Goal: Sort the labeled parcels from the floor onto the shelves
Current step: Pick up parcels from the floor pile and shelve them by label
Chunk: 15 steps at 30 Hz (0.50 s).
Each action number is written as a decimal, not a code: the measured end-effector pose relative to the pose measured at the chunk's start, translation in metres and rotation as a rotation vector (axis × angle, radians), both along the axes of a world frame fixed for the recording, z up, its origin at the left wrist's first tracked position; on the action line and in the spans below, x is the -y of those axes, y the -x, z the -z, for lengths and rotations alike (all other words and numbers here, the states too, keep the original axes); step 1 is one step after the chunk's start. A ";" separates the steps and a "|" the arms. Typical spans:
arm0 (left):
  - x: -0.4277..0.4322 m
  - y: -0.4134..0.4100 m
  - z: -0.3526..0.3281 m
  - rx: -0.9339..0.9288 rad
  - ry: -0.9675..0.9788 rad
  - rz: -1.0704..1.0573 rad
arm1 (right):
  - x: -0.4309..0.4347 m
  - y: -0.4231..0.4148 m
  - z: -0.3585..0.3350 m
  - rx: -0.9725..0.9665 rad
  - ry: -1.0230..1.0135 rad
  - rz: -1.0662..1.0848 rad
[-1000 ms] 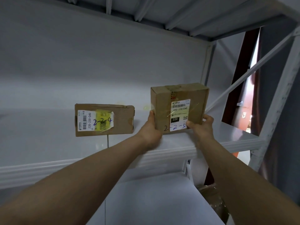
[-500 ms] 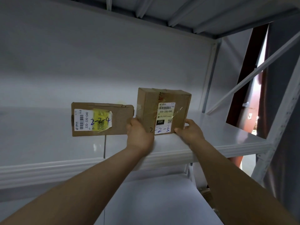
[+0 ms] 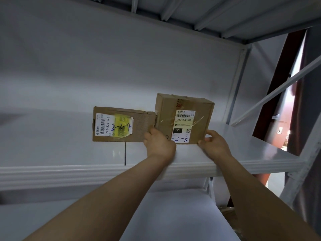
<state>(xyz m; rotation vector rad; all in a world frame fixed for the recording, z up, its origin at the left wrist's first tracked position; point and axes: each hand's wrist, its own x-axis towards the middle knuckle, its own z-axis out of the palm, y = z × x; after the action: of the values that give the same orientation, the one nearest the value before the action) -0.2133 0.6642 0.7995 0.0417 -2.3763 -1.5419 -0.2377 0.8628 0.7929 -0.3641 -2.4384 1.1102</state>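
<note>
A brown cardboard parcel (image 3: 185, 117) with a white label marked 2-2-5 stands upright on the white metal shelf (image 3: 243, 153). My left hand (image 3: 159, 145) grips its lower left corner. My right hand (image 3: 214, 145) grips its lower right corner. The parcel's left side touches a flatter brown parcel (image 3: 121, 124) marked 2-2-4 on a yellow-taped label, which stands on the same shelf.
The shelf's front lip (image 3: 69, 173) runs across below my wrists. A lower shelf board (image 3: 173, 214) lies under it. A diagonal brace (image 3: 278, 91) and upright post (image 3: 234, 87) bound the right end. Another shelf's ribbed underside (image 3: 191, 14) is overhead.
The 2-2-5 parcel has moved left and back along the shelf with both hands on it, and now sits against the 2-2-4 parcel.
</note>
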 end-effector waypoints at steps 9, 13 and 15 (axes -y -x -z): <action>0.005 -0.014 -0.001 -0.171 0.017 -0.006 | 0.005 -0.009 0.000 -0.250 0.110 0.241; 0.010 -0.033 0.007 -0.377 0.099 0.115 | 0.033 -0.023 -0.001 -0.301 0.044 0.193; 0.018 -0.044 0.014 -0.463 0.139 0.179 | 0.057 -0.030 0.002 -0.279 -0.005 0.139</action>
<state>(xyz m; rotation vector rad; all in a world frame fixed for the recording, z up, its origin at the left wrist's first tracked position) -0.1695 0.6463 0.7854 -0.5136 -2.1444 -1.2799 -0.2074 0.8060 0.7909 -0.3460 -2.1388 1.0209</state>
